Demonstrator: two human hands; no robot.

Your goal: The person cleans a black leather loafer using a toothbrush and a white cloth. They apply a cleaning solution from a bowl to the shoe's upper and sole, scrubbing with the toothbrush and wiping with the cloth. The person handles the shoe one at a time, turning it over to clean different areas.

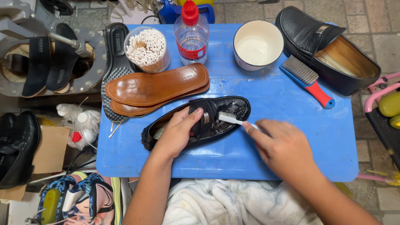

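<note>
Left hand (177, 133): closed over the near side of the black loafer (196, 123), thumb on its strap, pinning it to the blue table (291, 137).
Loafer axis: heel lower left, toe upper right, between both hands.
Small white brush (229, 118): bristles on the wet toe.
Right hand (283, 146): fingers pinched on the brush handle, just right of the toe.

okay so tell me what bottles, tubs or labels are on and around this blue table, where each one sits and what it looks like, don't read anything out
Water bottle: back middle of the blue table, clear plastic, red cap, red label band.
Cotton swab tub: back left, beside the bottle, clear round, full of white-tipped swabs.
Bowl: back right, round, white inside, dark rim.
Brown insoles: stacked ahead of the tub, small stamped mark on the top one.
Small white bottles in a plastic bag: left of the table.
</note>
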